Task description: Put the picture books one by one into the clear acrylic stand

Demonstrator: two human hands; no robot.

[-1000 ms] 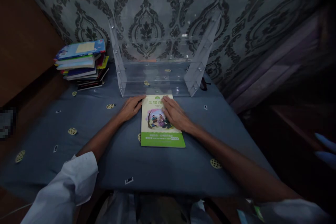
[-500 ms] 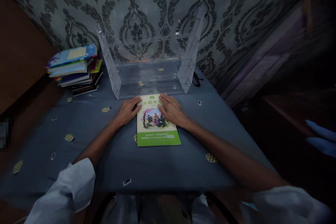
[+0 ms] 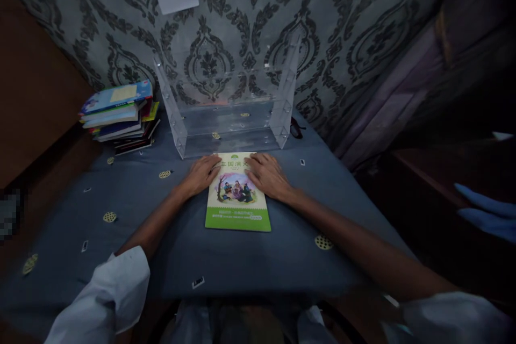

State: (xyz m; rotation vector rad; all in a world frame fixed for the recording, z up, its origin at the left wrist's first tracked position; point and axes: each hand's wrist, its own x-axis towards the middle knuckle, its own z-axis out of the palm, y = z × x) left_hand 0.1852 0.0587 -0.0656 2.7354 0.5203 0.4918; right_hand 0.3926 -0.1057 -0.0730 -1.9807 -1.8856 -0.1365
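Observation:
A book (image 3: 237, 220) with a green and cream cover and a picture of people under a tree lies flat in front of me. On its upper left edge rests my left hand (image 3: 201, 173), fingers stretched out and tips on the cover. My right hand (image 3: 266, 173) lies flat over the upper right part, hiding some of the title. Both hands are open and touch the book without wrapping round it. Just beyond the book's top edge stands a clear plastic rack (image 3: 181, 142), see-through, with stepped side panels.
A stack of books (image 3: 121, 113) stands at the table's back left. Dark glasses (image 3: 296, 128) lie right of the rack. The table (image 3: 161, 258) has a blue-grey patterned cloth, and a patterned wall (image 3: 226, 27) rises behind. Something blue (image 3: 484, 209) shows at far right.
The book has turned slightly, its lower edge shifting left. Both hands stay on its upper part, the left fingers reaching a little further onto the cover. My view has tilted up slightly.

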